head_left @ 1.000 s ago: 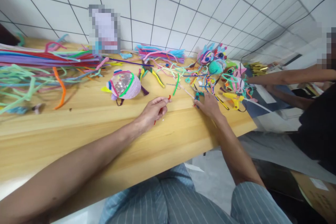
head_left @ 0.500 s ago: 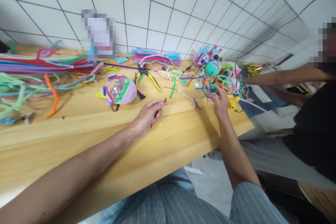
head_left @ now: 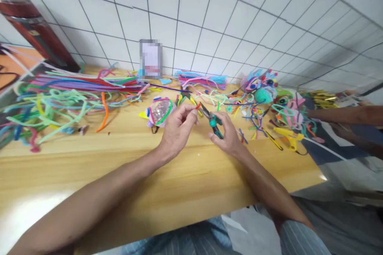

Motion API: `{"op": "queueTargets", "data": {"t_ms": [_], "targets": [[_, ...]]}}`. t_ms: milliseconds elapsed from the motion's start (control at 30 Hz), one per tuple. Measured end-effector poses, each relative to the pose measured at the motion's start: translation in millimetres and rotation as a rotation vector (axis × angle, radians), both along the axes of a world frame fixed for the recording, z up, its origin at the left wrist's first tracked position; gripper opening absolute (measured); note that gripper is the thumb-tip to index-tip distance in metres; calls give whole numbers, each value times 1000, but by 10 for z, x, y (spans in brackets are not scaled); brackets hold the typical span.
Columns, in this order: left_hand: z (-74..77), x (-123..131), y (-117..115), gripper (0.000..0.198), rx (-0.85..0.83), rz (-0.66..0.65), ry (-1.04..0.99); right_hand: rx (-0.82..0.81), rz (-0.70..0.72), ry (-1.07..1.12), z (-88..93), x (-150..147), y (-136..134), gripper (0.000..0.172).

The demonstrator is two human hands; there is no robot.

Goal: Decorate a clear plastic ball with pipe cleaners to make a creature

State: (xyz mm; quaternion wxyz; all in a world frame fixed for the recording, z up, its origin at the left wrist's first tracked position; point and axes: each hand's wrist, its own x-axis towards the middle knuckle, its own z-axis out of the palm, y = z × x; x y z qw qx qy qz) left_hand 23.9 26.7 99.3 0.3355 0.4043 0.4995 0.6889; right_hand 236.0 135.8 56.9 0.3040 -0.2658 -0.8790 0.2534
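1. We see fuzzy stems [head_left: 68, 101] heaped at the left of the desk [head_left: 143, 191], many loose and unshaped.
2. The ball [head_left: 161, 112] looks well along, we judge: wrapped, green-banded, yellow-pointed, with a shiny patch left uncovered.
3. Our left hand [head_left: 179, 129] has its fingers pinched together on a short red piece [head_left: 198, 106], held above the desk, not joined to the ball.
4. The tips of the pliers [head_left: 213, 122] reach that piece; whether they bite it, we cannot tell.
5. Our right hand [head_left: 229, 133] has its fingers curled around the pliers' handles.
6. Eyed figures [head_left: 260, 81] seem nearly finished; the glue gun [head_left: 290, 137] lies unheld.
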Motion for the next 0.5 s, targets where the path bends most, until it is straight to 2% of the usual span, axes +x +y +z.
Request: {"op": "queueTargets", "data": {"t_ms": [67,200,333,500], "targets": [[-29,-10,-3,21,43,53,69,141,-18,-19,-84,17,7,70],[-129,6,-10,23,45,65,143,257,-49,-26,-166,72,23,73],[-186,38,-33,21,12,20,211,286,-44,-21,-184,63,15,74],[-174,75,-87,21,-15,-32,295,266,-33,-60,-167,47,-18,77]]}}
